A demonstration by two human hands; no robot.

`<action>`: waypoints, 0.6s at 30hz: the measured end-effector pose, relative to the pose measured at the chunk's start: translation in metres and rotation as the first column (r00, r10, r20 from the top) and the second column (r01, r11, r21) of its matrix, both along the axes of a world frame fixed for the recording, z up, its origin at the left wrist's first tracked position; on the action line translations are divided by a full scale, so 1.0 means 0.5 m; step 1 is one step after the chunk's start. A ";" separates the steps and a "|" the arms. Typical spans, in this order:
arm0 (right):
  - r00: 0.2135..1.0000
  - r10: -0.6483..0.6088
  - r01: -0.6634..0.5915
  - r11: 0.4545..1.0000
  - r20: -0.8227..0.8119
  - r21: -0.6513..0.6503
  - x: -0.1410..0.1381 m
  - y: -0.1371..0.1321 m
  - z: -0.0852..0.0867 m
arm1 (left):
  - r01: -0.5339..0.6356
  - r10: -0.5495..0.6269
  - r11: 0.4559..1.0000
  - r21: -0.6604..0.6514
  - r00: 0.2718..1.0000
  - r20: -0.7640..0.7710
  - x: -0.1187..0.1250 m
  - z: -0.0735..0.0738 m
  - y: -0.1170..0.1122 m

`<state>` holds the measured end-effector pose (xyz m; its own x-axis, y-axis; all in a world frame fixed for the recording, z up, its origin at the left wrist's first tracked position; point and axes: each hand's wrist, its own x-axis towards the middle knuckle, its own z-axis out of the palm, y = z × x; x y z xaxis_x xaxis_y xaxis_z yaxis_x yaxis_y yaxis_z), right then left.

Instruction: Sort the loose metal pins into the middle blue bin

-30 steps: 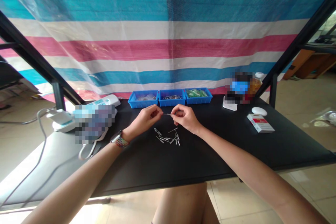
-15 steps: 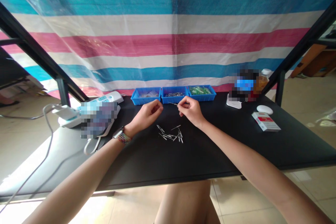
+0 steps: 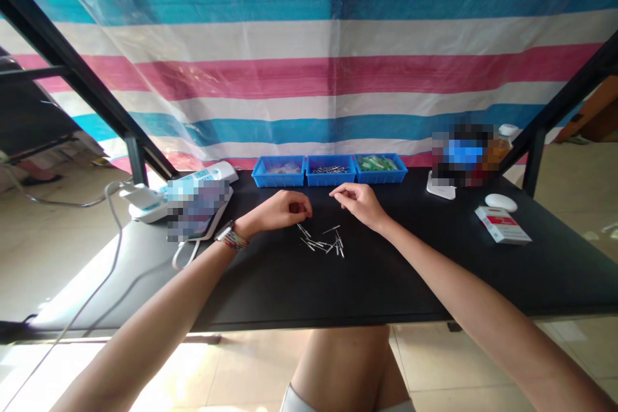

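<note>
Thin metal pop rivets (image 3: 318,246) lie in a loose group on the black table. My left hand (image 3: 284,209) hovers just above and left of them, fingers curled together; what they hold, if anything, is hidden. My right hand (image 3: 360,203) is right of it, above the table, with thumb and index fingertip pinched close. Nothing in that pinch can be made out. Behind the hands stand a blue bin with clear plastic pieces (image 3: 279,180), a middle blue bin (image 3: 331,179) holding more rivets, and a blue bin with green pieces (image 3: 381,177).
At left on the black table (image 3: 270,296) are a power strip (image 3: 219,174), a plugged white charger (image 3: 140,196) and a cable. A red-white box (image 3: 503,226), a white oval object (image 3: 501,202) and a bottle (image 3: 506,138) stand at right. A striped sheet (image 3: 290,71) hangs behind.
The rivet that stuck out of my right hand's pinch no longer shows. My left hand has come down closer to the loose rivets. The view has shifted slightly.
</note>
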<state>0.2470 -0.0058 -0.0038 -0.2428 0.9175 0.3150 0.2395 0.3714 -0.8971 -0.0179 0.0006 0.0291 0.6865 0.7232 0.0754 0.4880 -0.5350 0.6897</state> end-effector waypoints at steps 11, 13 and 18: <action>0.827 0.316 -0.386 0.920 0.464 0.062 0.025 -0.015 0.019 | 0.066 -0.067 0.997 0.034 0.997 0.026 0.019 -0.009 -0.017; 0.834 0.311 -0.375 0.926 0.456 0.053 0.023 -0.014 0.019 | 0.057 -0.059 0.998 0.029 0.997 0.045 0.018 -0.009 -0.015; 0.824 0.321 -0.394 0.917 0.467 0.065 0.023 -0.012 0.019 | 0.046 -0.048 0.998 0.032 0.998 0.046 0.020 -0.008 -0.014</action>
<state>0.2586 -0.0116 0.0058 -0.6902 0.6881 0.2240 0.4162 0.6307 -0.6550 -0.0079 -0.0066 0.0252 0.7149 0.6871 0.1300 0.4294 -0.5780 0.6939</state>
